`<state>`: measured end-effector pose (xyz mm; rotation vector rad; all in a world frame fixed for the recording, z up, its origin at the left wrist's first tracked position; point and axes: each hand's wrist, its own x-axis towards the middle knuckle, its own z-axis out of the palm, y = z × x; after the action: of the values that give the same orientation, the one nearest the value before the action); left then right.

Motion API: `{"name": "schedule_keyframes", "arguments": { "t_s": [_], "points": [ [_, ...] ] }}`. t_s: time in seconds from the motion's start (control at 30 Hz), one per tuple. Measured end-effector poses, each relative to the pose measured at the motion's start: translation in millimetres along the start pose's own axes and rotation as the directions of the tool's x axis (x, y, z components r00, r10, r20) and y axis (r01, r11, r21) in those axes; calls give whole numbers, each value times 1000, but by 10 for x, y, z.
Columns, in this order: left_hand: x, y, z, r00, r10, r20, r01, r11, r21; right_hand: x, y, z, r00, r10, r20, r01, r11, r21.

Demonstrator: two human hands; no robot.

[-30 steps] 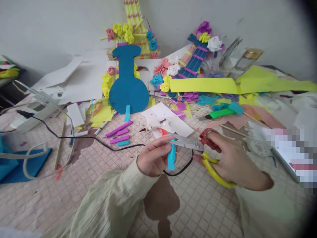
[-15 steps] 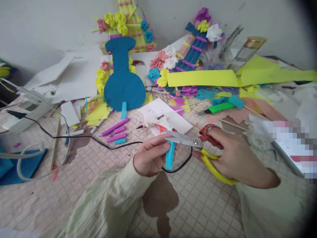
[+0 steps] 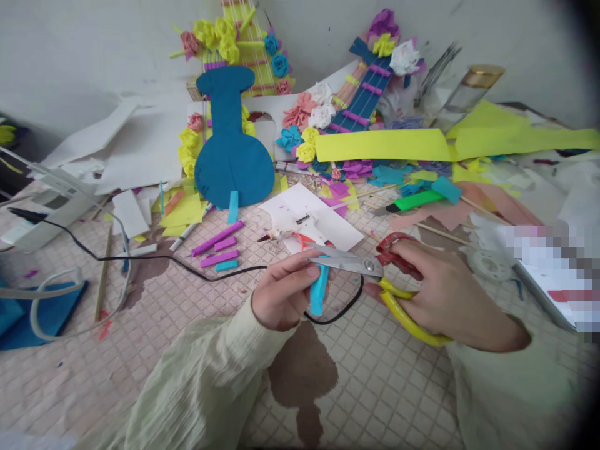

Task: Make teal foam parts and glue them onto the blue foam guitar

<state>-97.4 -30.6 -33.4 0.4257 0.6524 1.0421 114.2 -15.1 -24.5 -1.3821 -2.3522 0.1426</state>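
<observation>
Well to the left of the grip lie a blue sheet (image 3: 56, 319) and, farther back, a white power strip (image 3: 49, 215). Nearer, just beyond the left wrist, are several small purple pieces (image 3: 218, 240), with a dark blue cutout (image 3: 234, 165) upright behind them.

The left hand (image 3: 284, 290) comes in from the lower left, sleeve close around the wrist, its thumb and fingers pinched on a light blue strip (image 3: 319, 294). The strip hangs below those fingertips, its upper end at the scissors (image 3: 368, 265). The blades point left, almost along the fingers, and are slightly parted. Beyond the pinch, a glue gun (image 3: 293, 231) rests on white card (image 3: 344, 231).

The right hand (image 3: 435, 294) reaches in from the lower right, back of the hand up, fingers curled firmly about the red and yellow handles; which finger sits in which loop is unclear.

Far behind this grip stand dark thin rods (image 3: 439, 70); I cannot tell whether a vessel holds them. To their right is a glass jar (image 3: 462, 100) with a gold lid, its contents too blurred to make out.
</observation>
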Motion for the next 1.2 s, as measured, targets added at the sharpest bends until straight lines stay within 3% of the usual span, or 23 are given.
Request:
{"name": "schedule_keyframes", "arguments": {
  "t_s": [0.23,0.77,1.0,1.13,1.2],
  "points": [
    [31,-46,-35,998,62,15,-63,997,36,-8,7,4,1000,7,-4,-7,1000,-15],
    [25,-34,-43,1000,10,8,-10,999,38,-19,12,7,999,17,-36,-18,999,-26],
    [41,-36,-37,994,48,95,-54,997,58,-11,94,-93,988,157,-6,-157,987,-34],
    [34,-36,-25,995,56,79,-59,997,45,-37,331,-198,930,359,-85,-368,918,-151],
    [30,-39,-26,996,52,78,-55,998,36,-84,502,-230,910,391,-139,-411,898,-160]
  ]
}}
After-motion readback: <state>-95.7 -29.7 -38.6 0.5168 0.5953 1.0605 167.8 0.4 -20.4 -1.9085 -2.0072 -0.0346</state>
